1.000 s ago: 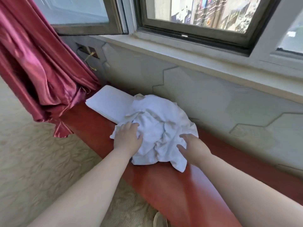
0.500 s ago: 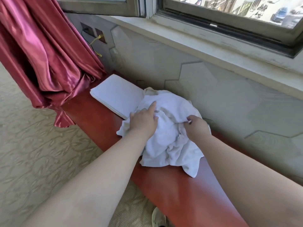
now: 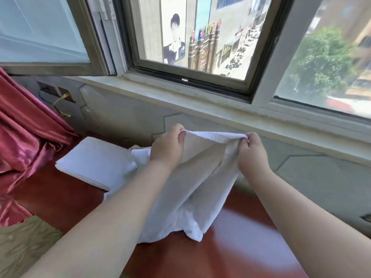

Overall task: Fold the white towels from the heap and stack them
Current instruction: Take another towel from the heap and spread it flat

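While a white towel hangs lifted above the red table, the left hand and right hand each pinch one end of its top edge. That edge runs side to side between the hands, level, with the cloth drooping toward the person. The folded stack lies to the left, nearer the left hand; the heap is mostly hidden behind the towel.

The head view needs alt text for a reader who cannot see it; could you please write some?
Both hands, left hand and right hand, hold a white towel up by its top edge above a red-brown ledge under a window. A stack of folded towels lies to the left, beside a red curtain.
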Tool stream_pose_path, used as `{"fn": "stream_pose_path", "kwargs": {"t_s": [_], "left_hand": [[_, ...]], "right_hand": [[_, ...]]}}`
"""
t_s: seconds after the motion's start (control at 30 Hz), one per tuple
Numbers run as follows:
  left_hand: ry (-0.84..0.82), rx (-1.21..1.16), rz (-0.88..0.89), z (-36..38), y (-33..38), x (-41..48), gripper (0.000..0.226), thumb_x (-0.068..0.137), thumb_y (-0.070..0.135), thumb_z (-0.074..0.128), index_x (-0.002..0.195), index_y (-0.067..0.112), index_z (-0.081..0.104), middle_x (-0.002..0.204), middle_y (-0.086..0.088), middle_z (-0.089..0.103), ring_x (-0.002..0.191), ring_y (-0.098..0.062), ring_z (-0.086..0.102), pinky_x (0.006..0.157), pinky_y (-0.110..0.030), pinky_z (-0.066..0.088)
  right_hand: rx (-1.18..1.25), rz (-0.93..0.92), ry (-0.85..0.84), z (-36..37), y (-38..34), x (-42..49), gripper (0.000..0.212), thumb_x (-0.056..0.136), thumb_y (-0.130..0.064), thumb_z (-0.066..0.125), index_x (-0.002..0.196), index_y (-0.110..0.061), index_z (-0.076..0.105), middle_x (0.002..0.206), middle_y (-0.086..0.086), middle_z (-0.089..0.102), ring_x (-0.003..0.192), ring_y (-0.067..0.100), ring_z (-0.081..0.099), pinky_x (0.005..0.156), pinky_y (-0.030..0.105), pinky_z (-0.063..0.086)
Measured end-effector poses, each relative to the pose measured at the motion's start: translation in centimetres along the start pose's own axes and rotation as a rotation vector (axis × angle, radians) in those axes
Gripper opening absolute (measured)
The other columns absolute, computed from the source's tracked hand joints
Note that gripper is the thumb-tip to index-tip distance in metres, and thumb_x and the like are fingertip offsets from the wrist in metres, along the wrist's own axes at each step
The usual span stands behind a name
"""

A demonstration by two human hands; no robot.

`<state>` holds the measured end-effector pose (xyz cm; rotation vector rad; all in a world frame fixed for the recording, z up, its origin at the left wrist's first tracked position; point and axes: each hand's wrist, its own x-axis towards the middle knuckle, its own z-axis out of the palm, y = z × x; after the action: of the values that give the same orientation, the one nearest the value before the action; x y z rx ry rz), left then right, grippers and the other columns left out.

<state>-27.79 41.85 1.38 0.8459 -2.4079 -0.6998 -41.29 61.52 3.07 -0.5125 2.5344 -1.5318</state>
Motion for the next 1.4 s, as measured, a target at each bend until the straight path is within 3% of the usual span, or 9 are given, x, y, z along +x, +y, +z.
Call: {"fn": "stream_pose_path", "kwargs": {"t_s": [0.23, 0.57, 0.73, 0.9, 0.97, 1.03, 1.17, 1.27, 1.4], "left_hand": [[-0.129, 0.004, 0.346, 0.1, 10.3, 1.7, 0.036, 0.098, 0.059, 0.06, 0.106, 0.024, 0.064, 0.089, 0.008, 0.063, 0.085, -0.02, 0.058, 0.066, -0.033, 0.035], [-0.213, -0.052, 0.212, 8.2, 20.0, -3.5, 0.016, 0.108, 0.033, 0.046, 0.095, 0.026, 0.053, 0.095, -0.002, 0.064, 0.087, -0.03, 0.057, 0.068, -0.037, 0.037], [-0.11, -0.247, 0.202, 10.7, 27.7, -6.7, 0.016, 0.11, 0.034, 0.04, 0.102, 0.028, 0.052, 0.095, -0.003, 0.062, 0.085, -0.027, 0.057, 0.066, -0.036, 0.039], [-0.237, -0.192, 0.291, 13.8, 33.5, -9.3, 0.021, 0.11, 0.032, 0.045, 0.112, 0.025, 0.065, 0.097, 0.003, 0.065, 0.093, -0.023, 0.058, 0.076, -0.035, 0.04], [-0.325, -0.163, 0.343, 15.9, 35.1, -11.6, 0.019, 0.108, 0.03, 0.05, 0.108, 0.025, 0.068, 0.09, 0.006, 0.065, 0.091, -0.023, 0.058, 0.077, -0.036, 0.043], [-0.414, -0.143, 0.381, 18.8, 35.8, -14.2, 0.016, 0.106, 0.028, 0.053, 0.103, 0.026, 0.069, 0.09, 0.005, 0.068, 0.092, -0.024, 0.061, 0.081, -0.037, 0.047], [-0.594, -0.08, 0.366, 24.4, 35.0, -20.5, 0.016, 0.104, 0.02, 0.055, 0.102, 0.025, 0.07, 0.102, 0.002, 0.073, 0.098, -0.024, 0.063, 0.087, -0.037, 0.049], [-0.706, -0.079, 0.345, 27.2, 33.7, -24.9, 0.019, 0.101, 0.018, 0.056, 0.098, 0.029, 0.072, 0.099, 0.007, 0.072, 0.093, -0.016, 0.062, 0.085, -0.034, 0.05], [-0.838, -0.077, 0.313, 28.9, 33.1, -29.1, 0.019, 0.099, 0.019, 0.057, 0.101, 0.033, 0.069, 0.084, 0.015, 0.064, 0.082, -0.013, 0.058, 0.076, -0.032, 0.047]], "right_hand": [[0.009, -0.082, 0.222, -12.9, -0.4, 1.6, 0.014, 0.106, -0.029, 0.046, 0.101, -0.023, 0.057, 0.072, -0.003, 0.059, 0.067, 0.013, 0.054, 0.059, 0.026, 0.04], [-0.002, -0.057, 0.312, -28.1, 5.8, -2.6, 0.013, 0.102, -0.029, 0.055, 0.095, -0.022, 0.065, 0.074, -0.003, 0.062, 0.065, 0.01, 0.055, 0.047, 0.009, 0.037], [-0.055, -0.004, 0.361, -34.8, 9.6, -4.8, 0.015, 0.101, -0.03, 0.055, 0.097, -0.02, 0.064, 0.076, -0.004, 0.061, 0.072, 0.016, 0.057, 0.058, 0.02, 0.041], [-0.204, 0.124, -0.129, -39.6, 15.1, -8.7, 0.025, 0.088, -0.051, 0.073, 0.098, -0.029, 0.07, 0.09, -0.01, 0.075, 0.084, 0.007, 0.07, 0.077, 0.03, 0.055], [-0.316, 0.187, -0.376, -40.2, 18.0, -10.8, 0.017, 0.084, -0.045, 0.077, 0.093, -0.03, 0.074, 0.086, -0.012, 0.077, 0.079, 0.002, 0.072, 0.074, 0.026, 0.057], [-0.362, 0.269, -0.502, -40.0, 21.7, -12.7, 0.017, 0.083, -0.04, 0.073, 0.087, -0.023, 0.073, 0.074, -0.005, 0.073, 0.064, 0.019, 0.069, 0.061, 0.033, 0.056], [-0.314, 0.448, -0.612, -39.4, 29.3, -16.1, 0.017, 0.091, -0.036, 0.066, 0.081, -0.022, 0.068, 0.066, -0.003, 0.059, 0.053, 0.013, 0.051, 0.056, 0.028, 0.044], [-0.436, 0.464, -0.65, -38.9, 33.4, -18.0, 0.032, 0.086, -0.055, 0.064, 0.108, -0.031, 0.066, 0.1, -0.01, 0.069, 0.088, 0.012, 0.065, 0.082, 0.031, 0.051], [-0.343, 0.361, -0.466, -36.9, 33.8, -19.2, 0.085, 0.08, -0.061, 0.071, 0.152, -0.045, 0.029, 0.145, -0.012, 0.05, 0.128, 0.014, 0.055, 0.095, 0.03, 0.043]]}}
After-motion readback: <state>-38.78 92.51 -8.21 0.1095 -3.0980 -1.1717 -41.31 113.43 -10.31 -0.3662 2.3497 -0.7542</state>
